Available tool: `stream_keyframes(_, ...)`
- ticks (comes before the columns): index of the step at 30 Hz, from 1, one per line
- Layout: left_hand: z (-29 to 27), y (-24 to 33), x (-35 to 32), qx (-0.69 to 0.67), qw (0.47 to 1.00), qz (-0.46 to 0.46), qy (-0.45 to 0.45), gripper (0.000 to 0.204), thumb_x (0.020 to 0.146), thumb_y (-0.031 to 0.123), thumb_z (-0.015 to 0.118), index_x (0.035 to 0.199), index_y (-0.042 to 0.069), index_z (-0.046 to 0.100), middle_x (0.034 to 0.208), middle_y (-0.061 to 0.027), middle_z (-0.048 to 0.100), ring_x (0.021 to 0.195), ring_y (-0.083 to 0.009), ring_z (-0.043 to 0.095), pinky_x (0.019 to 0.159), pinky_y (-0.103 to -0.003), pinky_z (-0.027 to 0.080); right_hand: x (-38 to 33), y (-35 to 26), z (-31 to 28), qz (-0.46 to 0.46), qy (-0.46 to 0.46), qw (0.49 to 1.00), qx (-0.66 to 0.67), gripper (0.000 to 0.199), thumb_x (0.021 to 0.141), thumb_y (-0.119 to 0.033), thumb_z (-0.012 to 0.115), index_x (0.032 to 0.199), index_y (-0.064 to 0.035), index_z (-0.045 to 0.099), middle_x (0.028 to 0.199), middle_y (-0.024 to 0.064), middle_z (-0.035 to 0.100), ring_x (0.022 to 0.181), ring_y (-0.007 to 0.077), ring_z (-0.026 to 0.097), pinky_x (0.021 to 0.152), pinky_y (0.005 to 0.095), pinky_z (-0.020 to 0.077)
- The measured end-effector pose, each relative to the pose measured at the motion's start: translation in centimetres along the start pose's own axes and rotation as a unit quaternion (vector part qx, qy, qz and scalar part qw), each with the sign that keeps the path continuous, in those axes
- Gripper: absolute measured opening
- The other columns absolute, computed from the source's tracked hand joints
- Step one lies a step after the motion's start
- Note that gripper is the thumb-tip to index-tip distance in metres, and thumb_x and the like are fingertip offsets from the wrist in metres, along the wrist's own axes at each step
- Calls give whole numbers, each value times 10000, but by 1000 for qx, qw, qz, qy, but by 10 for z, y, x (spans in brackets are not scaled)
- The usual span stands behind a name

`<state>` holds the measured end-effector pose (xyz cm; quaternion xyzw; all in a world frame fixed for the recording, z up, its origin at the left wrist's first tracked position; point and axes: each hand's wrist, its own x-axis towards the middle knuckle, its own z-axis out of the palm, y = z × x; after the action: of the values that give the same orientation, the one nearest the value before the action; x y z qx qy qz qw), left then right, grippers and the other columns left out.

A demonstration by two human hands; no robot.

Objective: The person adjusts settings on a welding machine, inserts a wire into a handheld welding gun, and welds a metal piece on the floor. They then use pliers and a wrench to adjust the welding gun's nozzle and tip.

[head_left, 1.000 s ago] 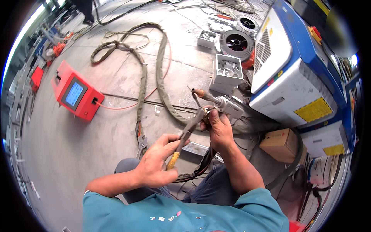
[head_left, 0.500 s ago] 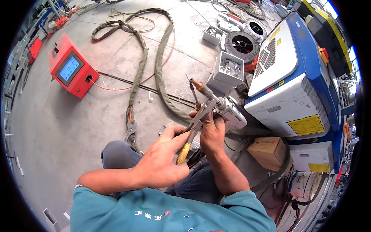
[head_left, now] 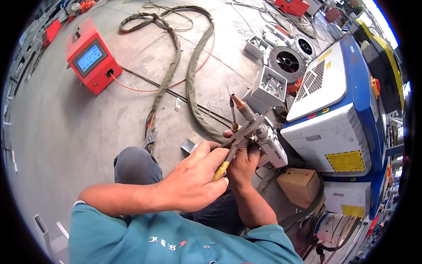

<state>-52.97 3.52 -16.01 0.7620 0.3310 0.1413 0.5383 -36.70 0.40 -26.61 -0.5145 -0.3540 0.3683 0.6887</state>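
Note:
My left hand (head_left: 193, 176) is closed round the yellow-wrapped handle of a pair of pliers (head_left: 221, 170). The steel jaws of the pliers reach across the neck of a welding torch, just below its copper-coloured nozzle (head_left: 238, 102). From beneath, my right hand (head_left: 243, 166) grips the torch, whose grey-white body (head_left: 273, 150) sticks out to the right. A thin wire-feed tube with a pointed tip (head_left: 233, 112) runs beside the nozzle. The jaws' exact contact with the neck and several of my right fingers are hidden.
A red box with a screen (head_left: 94, 59) stands at left. A sleeved cable (head_left: 193, 75) loops over the floor, with an adjustable wrench (head_left: 150, 136) lying by it. At right are a blue-and-white machine (head_left: 323, 132), a cardboard box (head_left: 299, 185), a parts bin (head_left: 269, 88) and wire spools (head_left: 288, 62).
The whole view has shifted, with the background moving right and up on the left side. Both hands, pliers and torch have come nearer to me relative to the floor; both grips hold.

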Motion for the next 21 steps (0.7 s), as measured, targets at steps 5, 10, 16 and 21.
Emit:
stream_keyframes(5,5,-1,-2,65,997,-24,14,365,832,133,644,1142,1,506,1069,-257,495,1064,-468,555,943,-539,480,-1,-6,6,30,-25,999,-8,337,1105,-267,516,1239,32,594,1086,119,712,892,110,635,781,272,520)
stream_keyframes(10,12,-15,-3,51,995,27,80,341,804,95,655,1098,13,504,1030,-252,480,964,-483,583,864,-548,512,-12,-37,3,8,-68,983,-170,253,1066,-139,560,1235,46,593,1075,113,705,935,128,642,859,270,518)
stream_keyframes(16,54,-19,2,57,983,117,131,336,726,59,669,1036,42,542,958,-221,468,800,-416,578,644,-510,531,-45,-60,-84,-223,99,885,-396,514,916,-35,625,1404,58,495,1154,144,643,1013,203,638,923,307,501)
stream_keyframes(21,92,-30,-1,40,983,144,111,207,751,78,660,931,53,561,918,-201,468,770,-357,550,562,-451,512,-31,-58,-111,-38,-31,927,-371,803,721,9,721,1474,26,443,1267,151,606,1106,245,646,970,348,518)
